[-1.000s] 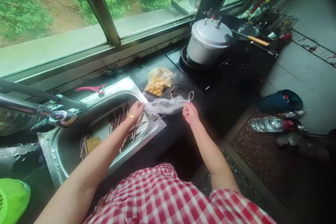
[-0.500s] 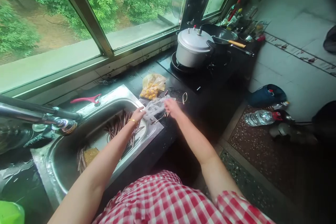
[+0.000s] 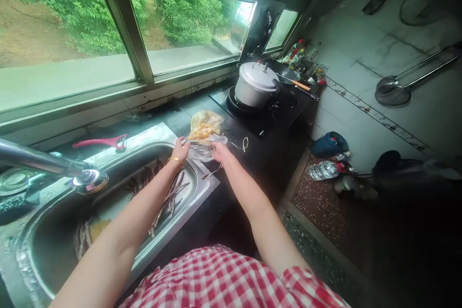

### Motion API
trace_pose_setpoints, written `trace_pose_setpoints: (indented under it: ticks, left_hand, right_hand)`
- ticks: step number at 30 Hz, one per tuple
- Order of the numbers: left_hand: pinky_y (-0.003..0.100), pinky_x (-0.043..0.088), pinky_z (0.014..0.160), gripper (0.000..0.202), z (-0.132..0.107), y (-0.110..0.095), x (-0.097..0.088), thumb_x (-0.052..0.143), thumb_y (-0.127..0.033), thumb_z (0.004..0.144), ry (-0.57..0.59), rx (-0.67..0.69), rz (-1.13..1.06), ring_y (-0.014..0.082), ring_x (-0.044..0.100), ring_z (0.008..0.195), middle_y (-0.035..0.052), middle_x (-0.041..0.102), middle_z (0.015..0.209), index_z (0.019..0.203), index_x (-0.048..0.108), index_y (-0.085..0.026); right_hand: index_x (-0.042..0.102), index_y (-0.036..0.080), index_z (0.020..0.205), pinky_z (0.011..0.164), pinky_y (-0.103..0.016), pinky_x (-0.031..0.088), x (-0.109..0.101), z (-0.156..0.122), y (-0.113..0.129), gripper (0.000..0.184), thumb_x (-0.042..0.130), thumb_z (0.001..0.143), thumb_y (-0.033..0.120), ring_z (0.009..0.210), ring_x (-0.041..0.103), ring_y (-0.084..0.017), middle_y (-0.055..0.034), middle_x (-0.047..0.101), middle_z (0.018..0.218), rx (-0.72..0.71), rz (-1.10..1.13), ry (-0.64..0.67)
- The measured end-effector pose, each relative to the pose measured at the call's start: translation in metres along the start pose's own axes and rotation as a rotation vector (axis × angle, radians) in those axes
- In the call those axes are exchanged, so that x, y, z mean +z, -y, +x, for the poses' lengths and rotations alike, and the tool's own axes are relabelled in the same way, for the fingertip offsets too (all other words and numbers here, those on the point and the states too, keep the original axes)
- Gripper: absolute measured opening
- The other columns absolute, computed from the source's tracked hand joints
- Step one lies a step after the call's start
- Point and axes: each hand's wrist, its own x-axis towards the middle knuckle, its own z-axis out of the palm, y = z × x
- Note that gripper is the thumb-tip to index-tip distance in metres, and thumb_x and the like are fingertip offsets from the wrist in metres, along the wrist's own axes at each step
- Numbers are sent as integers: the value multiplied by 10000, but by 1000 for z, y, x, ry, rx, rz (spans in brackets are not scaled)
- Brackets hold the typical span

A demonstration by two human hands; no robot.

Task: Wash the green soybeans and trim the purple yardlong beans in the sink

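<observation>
Reaching forward, left hand and right hand pinch clear bag.

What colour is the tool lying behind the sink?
Red; the tool shows in the head view.

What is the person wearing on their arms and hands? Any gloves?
No gloves: the left hand and right hand are bare, arms too. A thin gold bangle circles the left wrist. The red-and-white checked top has short sleeves.
</observation>
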Motion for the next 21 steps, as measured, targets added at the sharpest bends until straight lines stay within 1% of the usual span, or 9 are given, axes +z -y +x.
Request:
trace_pose_setpoints:
  ticks: [2,4,6,8,10,13,16,19,21]
  left_hand:
    - [386,424,855,408,-16,6,-3,516,-220,785,45,99,197,220,564,896,159,542,1056,1167,467,-86]
    - [356,397,903,316,-40,13,0,529,-223,778,134,162,299,208,552,918,114,549,1030,1079,552,-131]
    - [319,409,881,220,-68,19,11,558,-257,764,284,201,387,194,562,885,69,564,944,961,611,-176]
    - [300,428,829,242,-91,22,26,552,-318,778,415,265,562,192,568,878,62,550,949,985,609,-207]
    - [302,433,781,271,-106,23,43,494,-338,819,457,295,747,201,567,893,79,526,998,1047,581,-221]
    - [316,424,715,238,-112,20,62,393,-281,865,447,217,871,214,574,838,101,536,953,973,583,-185]
    - [311,411,711,227,-106,12,69,357,-252,871,438,161,779,201,565,789,86,566,873,878,572,-180]
    - [284,402,709,197,-91,-10,67,384,-292,850,308,173,597,178,542,748,43,572,781,821,556,-200]
    - [270,397,686,195,-77,-33,66,400,-317,832,188,180,501,164,520,699,26,561,731,799,551,-198]
  right_hand:
    - [557,143,776,708,-311,503,-10,4,3,144,503,674,57,657,577,-140,21,555,586,-34,-126,-34]
    - [573,151,742,786,-304,474,-23,8,6,160,506,646,42,728,580,-138,19,578,635,-74,-258,-61]
    - [595,151,724,838,-301,444,-36,10,9,160,518,632,45,785,578,-141,4,605,698,-123,-373,-61]
    - [622,152,760,851,-301,432,-47,9,11,169,530,642,72,801,577,-141,-9,625,767,-180,-466,-36]
    - [638,162,829,834,-305,436,-61,7,10,195,518,682,119,783,579,-137,-14,630,809,-232,-532,3]
    - [642,174,897,847,-315,430,-95,4,8,236,443,770,178,826,575,-148,-37,624,859,-434,-784,33]
    - [609,157,1047,911,-333,389,-140,11,11,300,439,801,166,989,530,-189,-103,564,1047,-654,-1219,13]
    - [502,175,1215,913,-356,379,-175,32,20,443,540,774,177,1066,482,-232,-140,449,1195,-651,-1522,13]
    - [540,173,1143,871,-349,394,-186,47,28,341,517,803,189,1022,500,-232,-138,467,1139,-627,-1590,71]
